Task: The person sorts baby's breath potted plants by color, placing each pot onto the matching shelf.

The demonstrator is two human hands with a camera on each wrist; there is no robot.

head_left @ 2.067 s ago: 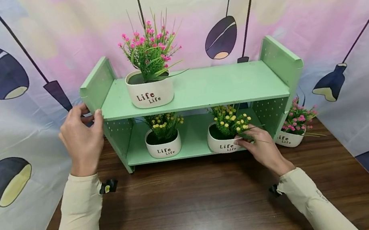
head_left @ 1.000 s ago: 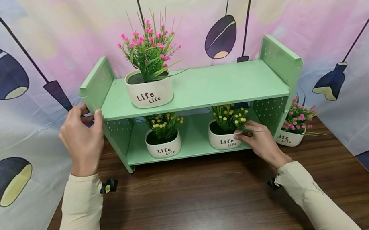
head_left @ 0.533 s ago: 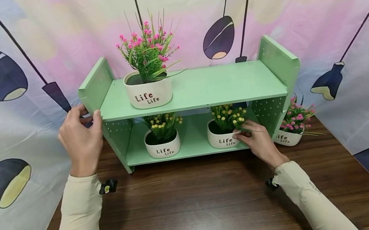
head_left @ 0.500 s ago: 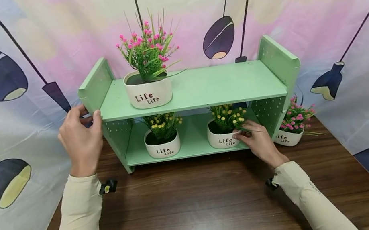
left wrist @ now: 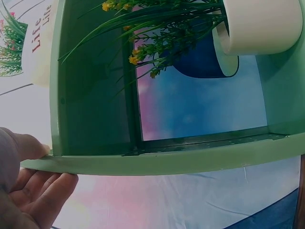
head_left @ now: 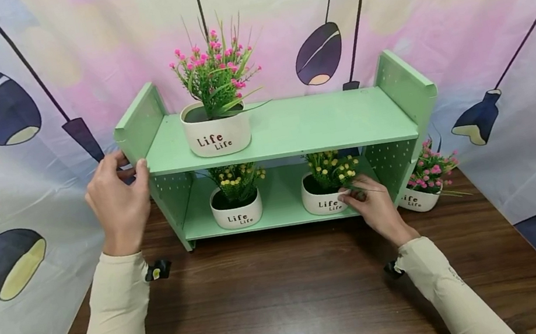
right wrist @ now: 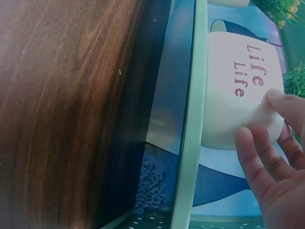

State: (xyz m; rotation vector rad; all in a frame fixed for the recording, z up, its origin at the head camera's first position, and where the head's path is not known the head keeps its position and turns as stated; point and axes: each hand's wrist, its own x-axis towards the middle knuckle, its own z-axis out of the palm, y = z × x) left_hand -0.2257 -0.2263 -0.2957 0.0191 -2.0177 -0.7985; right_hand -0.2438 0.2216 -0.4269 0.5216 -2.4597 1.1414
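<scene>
Indoors: dark wood table [head_left: 291,305], lamp-print backdrop [head_left: 521,59]; left hand [head_left: 117,207] grips green shelf [head_left: 288,128], right hand [head_left: 376,208] pinches yellow-flower pot [head_left: 324,202]

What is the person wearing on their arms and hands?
Both arms wear long, snug, cream-coloured sleeves: the left sleeve and the right sleeve each end at the wrist. The left hand and right hand are bare, with no gloves. A small black gadget sits by the left wrist, and another black one by the right wrist.

top shelf [head_left: 324,122]: open right of pink-flower pot [head_left: 217,135] | lower shelf [head_left: 279,200]: gap between yellow-flower pots [head_left: 237,214] [head_left: 324,203]
</scene>
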